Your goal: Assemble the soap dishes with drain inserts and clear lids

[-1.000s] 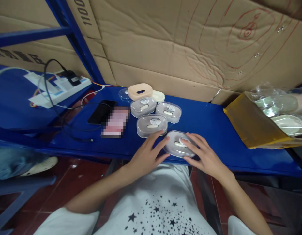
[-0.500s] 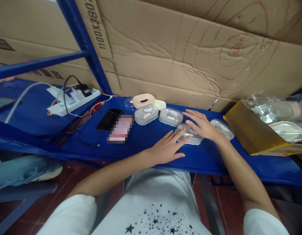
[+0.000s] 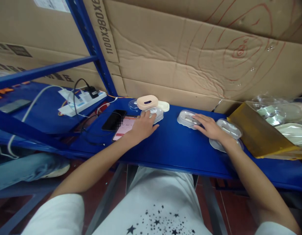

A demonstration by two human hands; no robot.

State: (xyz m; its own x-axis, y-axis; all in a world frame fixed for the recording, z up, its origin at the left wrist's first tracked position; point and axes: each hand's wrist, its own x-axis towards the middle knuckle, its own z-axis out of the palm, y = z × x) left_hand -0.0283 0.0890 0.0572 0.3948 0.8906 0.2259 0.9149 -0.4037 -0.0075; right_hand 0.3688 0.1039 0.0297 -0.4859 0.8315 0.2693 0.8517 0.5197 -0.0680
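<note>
My left hand [image 3: 144, 126] rests with its fingers over a clear plastic oval case [image 3: 158, 114] that carries a round white label; the thumb is apart from the fingers. My right hand [image 3: 209, 126] lies open, its fingertips touching the right end of another clear plastic case [image 3: 186, 119] with a small pale bar on it. Close to my right wrist is a third clear case [image 3: 229, 128]. One more clear case [image 3: 217, 145] sits partly hidden under my right forearm. Behind the left case are a peach-coloured oval cover [image 3: 141, 103] with a slot and a cream oval piece [image 3: 165, 106].
Left of my left hand lie a phone with a lit pink screen [image 3: 124, 125], a black phone [image 3: 112, 120] and a cable. A power strip [image 3: 72, 109] stands farther left. At right, an open carton [image 3: 251, 130] holds wrapped pieces. Cardboard [image 3: 165, 65] walls the back.
My left hand has moved left, onto the leftmost case. Two clear cases have shifted right, one of them to beneath my right forearm. The camera view has turned slightly left.
</note>
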